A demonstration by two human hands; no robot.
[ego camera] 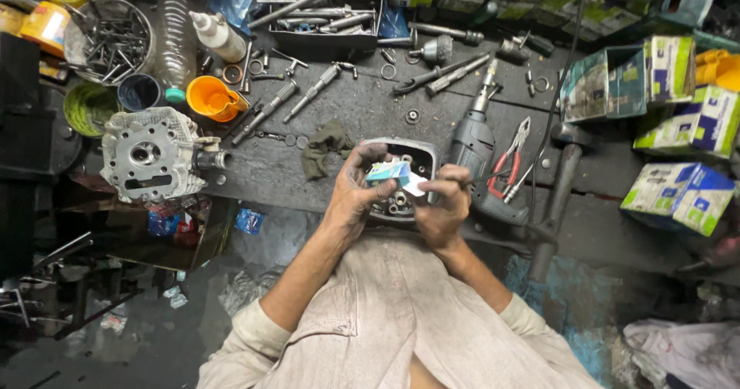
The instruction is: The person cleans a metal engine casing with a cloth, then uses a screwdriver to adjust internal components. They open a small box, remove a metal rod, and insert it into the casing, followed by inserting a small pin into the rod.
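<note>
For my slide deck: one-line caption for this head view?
Both hands hold a small box over a metal engine cover.

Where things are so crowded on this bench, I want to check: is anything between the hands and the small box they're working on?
Nothing visible. The left hand already grips the small blue-green box, and the right hand touches its white end, above the metal engine cover.

small blue-white packet (391, 173) in hands, green-white boxes (678, 196) right
</note>
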